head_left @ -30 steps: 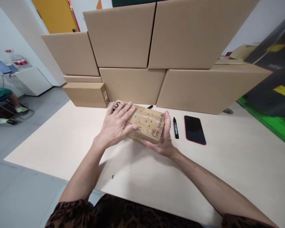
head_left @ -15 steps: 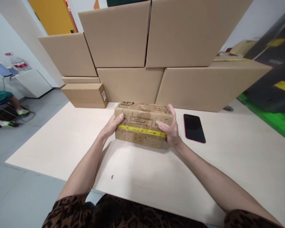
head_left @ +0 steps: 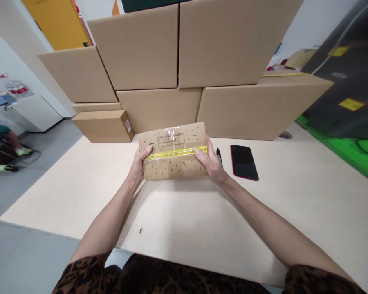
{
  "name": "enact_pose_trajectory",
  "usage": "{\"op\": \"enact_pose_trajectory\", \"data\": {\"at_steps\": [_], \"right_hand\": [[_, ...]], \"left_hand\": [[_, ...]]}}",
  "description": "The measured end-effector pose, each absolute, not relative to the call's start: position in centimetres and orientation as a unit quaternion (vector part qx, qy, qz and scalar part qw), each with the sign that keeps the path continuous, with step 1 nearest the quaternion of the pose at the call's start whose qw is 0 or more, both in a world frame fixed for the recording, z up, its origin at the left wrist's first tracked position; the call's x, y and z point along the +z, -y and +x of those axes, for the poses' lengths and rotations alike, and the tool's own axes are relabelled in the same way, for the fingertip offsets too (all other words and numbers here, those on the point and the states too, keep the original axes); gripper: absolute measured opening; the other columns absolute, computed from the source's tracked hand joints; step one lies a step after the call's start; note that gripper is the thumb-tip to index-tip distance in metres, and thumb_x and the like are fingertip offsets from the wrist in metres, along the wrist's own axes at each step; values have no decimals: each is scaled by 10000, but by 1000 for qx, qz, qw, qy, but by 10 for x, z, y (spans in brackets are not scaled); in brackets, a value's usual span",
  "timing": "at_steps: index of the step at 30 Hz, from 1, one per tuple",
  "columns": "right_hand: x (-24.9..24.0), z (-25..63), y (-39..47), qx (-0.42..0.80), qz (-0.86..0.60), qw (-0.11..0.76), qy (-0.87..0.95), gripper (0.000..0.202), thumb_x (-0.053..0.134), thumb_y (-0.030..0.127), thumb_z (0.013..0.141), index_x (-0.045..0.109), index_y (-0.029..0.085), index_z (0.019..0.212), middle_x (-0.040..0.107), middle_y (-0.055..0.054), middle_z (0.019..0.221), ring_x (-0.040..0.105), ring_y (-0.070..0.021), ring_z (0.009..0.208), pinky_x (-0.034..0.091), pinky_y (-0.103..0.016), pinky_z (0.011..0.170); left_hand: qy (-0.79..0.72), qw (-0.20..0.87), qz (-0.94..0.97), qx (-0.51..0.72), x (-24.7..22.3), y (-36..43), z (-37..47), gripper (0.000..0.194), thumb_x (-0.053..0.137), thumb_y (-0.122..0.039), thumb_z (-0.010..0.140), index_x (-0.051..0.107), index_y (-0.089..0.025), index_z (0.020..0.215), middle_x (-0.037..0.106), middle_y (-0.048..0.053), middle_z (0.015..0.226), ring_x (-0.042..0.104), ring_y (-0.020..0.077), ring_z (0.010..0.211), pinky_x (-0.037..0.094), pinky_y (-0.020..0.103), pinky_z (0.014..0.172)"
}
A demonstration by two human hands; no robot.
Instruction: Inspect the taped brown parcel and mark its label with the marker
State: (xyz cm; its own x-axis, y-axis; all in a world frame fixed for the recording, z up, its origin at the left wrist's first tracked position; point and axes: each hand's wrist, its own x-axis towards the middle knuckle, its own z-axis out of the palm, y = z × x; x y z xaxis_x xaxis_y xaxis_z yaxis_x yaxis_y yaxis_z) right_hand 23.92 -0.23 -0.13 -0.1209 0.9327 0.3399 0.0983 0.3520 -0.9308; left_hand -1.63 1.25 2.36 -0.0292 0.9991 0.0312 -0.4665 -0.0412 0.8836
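A small cardboard box [head_left: 168, 167] is held up over the table, tilted so that its marked face is toward me. Yellow tape runs across that face, which also bears a printed frame and many short black pen strokes. My left hand [head_left: 138, 163] grips the box's left end, thumb on the front face. At the other end my right hand [head_left: 213, 161] grips it, thumb lying by the yellow tape. The fingers behind the box are mostly hidden. Just beyond my right hand lies a black marker [head_left: 218, 155], partly covered by the hand.
Behind, large cardboard boxes [head_left: 135, 53] are stacked on the pale table [head_left: 64, 192]. A smaller brown box [head_left: 101, 128] sits at the back left. Right of my hand lies a phone [head_left: 244, 162]. A seated person's legs [head_left: 10, 143] show at far left.
The box has been turned: its printed top with the big letters is out of sight and the taped face shows more fully. The marker has come into view beside my right hand.
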Motion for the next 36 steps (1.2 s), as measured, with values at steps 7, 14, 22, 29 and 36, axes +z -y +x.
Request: {"op": "enact_pose_trajectory", "data": {"at_steps": [7,14,22,29,36], "right_hand": [[-4,228,3,567,-380,522,511,1022,811,648,828,354,369,1699,532,-53,1725,507,-330,1595,371,-624,1334],[7,241,-3,575,-367,492,541,846,740,781,840,535,403,1569,591,-34,1673,496,-365,1595,404,-698,1285],[16,239,-2,592,-380,528,476,789,793,789,795,600,359,1428,731,-55,1484,670,-356,1417,514,-625,1233],[14,240,-1,587,-415,507,476,776,882,639,773,547,346,1408,713,-76,1497,648,-344,1448,527,-589,1232],[18,239,2,585,-416,491,494,959,1012,494,603,547,308,1422,739,-112,1452,695,-379,1384,522,-657,1229]], "left_hand": [[-365,578,361,635,29,-17,-22,550,950,-512,614,736,-202,1015,864,112,1069,748,437,1284,676,514,1026],[-378,589,353,621,33,-16,-23,527,941,-512,612,757,-196,991,866,120,1008,773,463,1217,688,549,991],[-368,571,377,630,33,-8,-13,555,976,-448,604,703,-198,1017,854,109,1158,755,428,1270,661,502,1047],[-369,574,379,625,31,-8,-11,615,967,-457,610,697,-189,1092,852,128,1149,756,435,1262,668,503,1025],[-376,558,401,621,31,-5,-10,685,969,-451,619,670,-190,1177,838,129,1211,758,426,1268,651,516,1056]]}}
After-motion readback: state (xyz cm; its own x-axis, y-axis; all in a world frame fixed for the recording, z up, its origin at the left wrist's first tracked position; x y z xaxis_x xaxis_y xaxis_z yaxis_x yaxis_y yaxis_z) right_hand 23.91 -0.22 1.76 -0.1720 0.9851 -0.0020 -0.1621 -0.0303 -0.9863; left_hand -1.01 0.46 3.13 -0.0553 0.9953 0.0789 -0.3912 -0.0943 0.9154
